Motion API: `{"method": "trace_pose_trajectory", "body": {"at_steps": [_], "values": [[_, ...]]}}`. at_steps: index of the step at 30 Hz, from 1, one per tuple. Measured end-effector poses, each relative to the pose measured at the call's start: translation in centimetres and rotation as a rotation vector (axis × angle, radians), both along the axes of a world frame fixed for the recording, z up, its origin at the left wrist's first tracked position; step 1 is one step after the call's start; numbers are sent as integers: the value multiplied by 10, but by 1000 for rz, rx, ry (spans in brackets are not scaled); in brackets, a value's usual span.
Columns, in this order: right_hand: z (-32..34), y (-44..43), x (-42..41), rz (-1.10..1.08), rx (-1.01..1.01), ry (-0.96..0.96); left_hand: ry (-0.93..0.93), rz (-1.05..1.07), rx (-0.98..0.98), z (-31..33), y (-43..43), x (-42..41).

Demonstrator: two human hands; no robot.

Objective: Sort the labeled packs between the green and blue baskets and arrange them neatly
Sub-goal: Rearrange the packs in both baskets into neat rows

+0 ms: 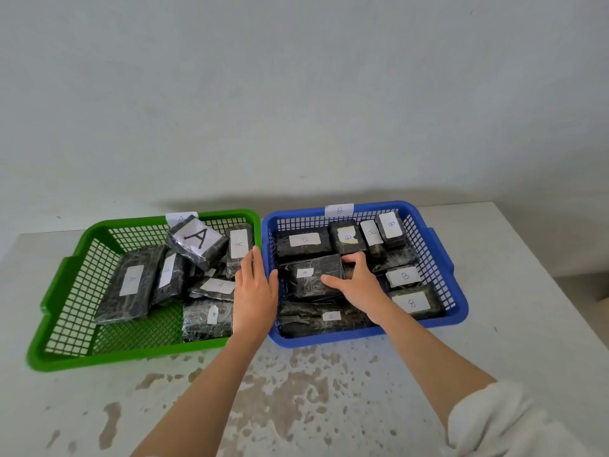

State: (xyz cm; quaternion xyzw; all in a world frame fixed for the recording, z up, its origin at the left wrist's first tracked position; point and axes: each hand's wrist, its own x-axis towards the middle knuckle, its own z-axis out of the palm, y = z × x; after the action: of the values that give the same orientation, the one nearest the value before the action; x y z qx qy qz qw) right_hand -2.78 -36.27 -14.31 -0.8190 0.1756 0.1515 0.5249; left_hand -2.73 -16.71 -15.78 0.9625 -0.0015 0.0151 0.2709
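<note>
A green basket (66, 285) on the left holds several black wrapped packs with white "A" labels, lying loosely; one large-lettered A pack (197, 240) rests tilted on top at the back. The blue basket (438, 258) on the right holds several black packs labelled "B". My right hand (354, 282) is inside the blue basket, fingers curled over the right end of a middle B pack (313, 278). Between the two baskets hovers my left hand (255, 288), flat with fingers together and apart from the pack's left end, holding nothing.
Both baskets stand side by side on a white table (527, 324) with worn brown patches near the front. A pale wall rises behind them. Paper tags "A" and "B" are stuck on the baskets' back rims. The table's right edge lies beyond the blue basket.
</note>
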Motion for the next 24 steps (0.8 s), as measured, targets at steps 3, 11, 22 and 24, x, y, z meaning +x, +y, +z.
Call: {"method": "trace_pose_trajectory", "body": {"at_steps": [3,11,22,24], "values": [[-4,10,2,91,-92,-6,-9,-7,10,-1,1,0],[-4,14,6,320,-595,24,-14,-5,2,-3,1,1],[-16,30,-3,443,-758,-401,-23,-13,-5,-4,1,1],[-14,30,-1,482,-781,-366,-27,-10,2,-5,1,1]]}}
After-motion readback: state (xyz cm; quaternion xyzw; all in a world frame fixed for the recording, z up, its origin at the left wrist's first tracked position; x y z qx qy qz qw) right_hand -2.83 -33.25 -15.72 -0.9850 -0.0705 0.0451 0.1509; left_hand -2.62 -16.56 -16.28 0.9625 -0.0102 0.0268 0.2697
